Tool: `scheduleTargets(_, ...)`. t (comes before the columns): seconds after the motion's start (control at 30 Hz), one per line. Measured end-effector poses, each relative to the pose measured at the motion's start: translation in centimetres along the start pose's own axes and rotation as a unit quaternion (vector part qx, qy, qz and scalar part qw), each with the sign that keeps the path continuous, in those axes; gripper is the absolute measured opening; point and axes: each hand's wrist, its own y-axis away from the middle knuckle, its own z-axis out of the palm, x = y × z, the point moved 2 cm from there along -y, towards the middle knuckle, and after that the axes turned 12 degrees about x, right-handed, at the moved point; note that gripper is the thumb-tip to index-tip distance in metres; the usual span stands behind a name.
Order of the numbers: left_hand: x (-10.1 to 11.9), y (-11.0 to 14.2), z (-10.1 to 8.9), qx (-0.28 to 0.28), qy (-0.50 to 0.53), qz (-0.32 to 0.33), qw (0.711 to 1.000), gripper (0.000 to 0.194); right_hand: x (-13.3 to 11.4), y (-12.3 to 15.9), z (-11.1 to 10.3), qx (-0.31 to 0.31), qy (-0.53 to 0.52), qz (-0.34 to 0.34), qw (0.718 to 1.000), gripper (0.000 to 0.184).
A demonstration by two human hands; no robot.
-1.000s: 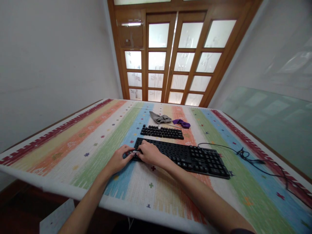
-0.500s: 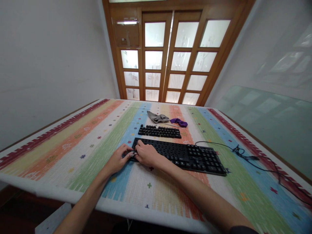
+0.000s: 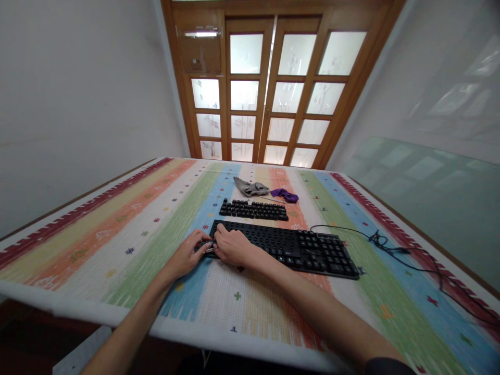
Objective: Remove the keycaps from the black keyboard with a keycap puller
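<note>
A black keyboard (image 3: 273,242) lies across the table in front of me, many of its left and middle keys without caps. At its lower left corner both hands meet. My right hand (image 3: 232,247) is closed there, fingertips pinching by a small thin metal tool (image 3: 211,250) whose kind I cannot make out. My left hand (image 3: 191,254) rests against the keyboard's left edge, thumb and fingers curled together beside the metal tool; what lies between them is hidden. Just behind the keyboard, loose black keycaps (image 3: 253,210) are laid out in rows.
A grey cloth (image 3: 251,187) and a purple cloth (image 3: 285,195) lie behind the keycaps. The keyboard's cable (image 3: 390,247) runs off to the right in a loose tangle. A striped tablecloth (image 3: 128,229) covers the table. Wooden glazed doors (image 3: 269,94) stand beyond.
The whole view has shifted slightly, everything sitting a little further left. Both hands stay at the keyboard's left corner, with only a small shift of the fingers around the metal tool.
</note>
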Motion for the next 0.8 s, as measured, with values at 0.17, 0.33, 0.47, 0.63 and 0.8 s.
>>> scheduleTargets(0.17, 0.08, -0.1, -0.09, -0.013, 0.002, 0.004, 1.0, 0.023, -0.02, -0.09, 0.1, -0.002, 0.0, -0.003, 1.0, 0.028)
scheduleTargets(0.33, 0.31, -0.36, -0.39, -0.025, -0.007, 0.003, 1.0, 0.025, 0.24, -0.27, 0.11, -0.006, -0.005, -0.015, 1.0, 0.03)
scheduleTargets(0.47, 0.17, -0.66, -0.63, -0.042, -0.015, 0.01, 0.999, 0.025, 0.65, -0.48, 0.02, -0.02, -0.011, -0.034, 0.999, 0.033)
scheduleTargets(0.63, -0.27, -0.78, -0.69, -0.064, -0.024, 0.005, 0.998, 0.026, 0.75, -0.54, 0.14, -0.023, -0.016, -0.034, 0.999, 0.033)
scheduleTargets(0.8, -0.15, -0.92, -0.66, -0.073, -0.024, 0.004, 0.997, 0.027, 0.63, -0.42, 0.23, -0.022, -0.01, -0.027, 0.999, 0.033)
